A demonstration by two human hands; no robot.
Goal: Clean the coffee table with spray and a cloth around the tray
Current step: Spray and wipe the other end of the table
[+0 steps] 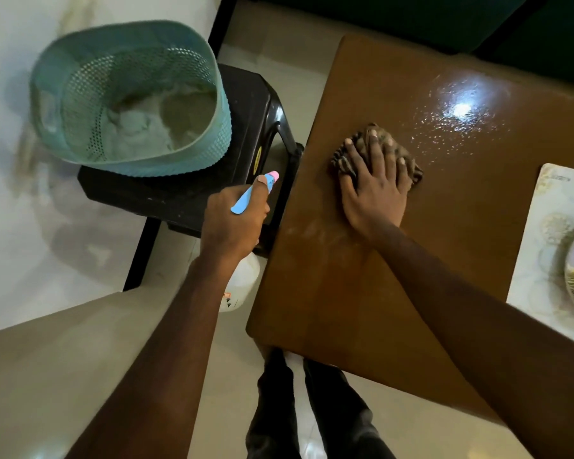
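brown wooden worktop (362,293) fills the right of the view, with spray droplets (444,127) shining on its far part. the right grip (375,187) lies flat, fingers straight and spread, pressing the striped cloth (343,160) just near of the droplets, likely to wipe them. the left grip (232,223) is curled round the spray bottle (244,276), held off the worktop's left edge, probably to stay clear of the wiping. the tray (537,226) sits at the right edge, well apart from the cloth.
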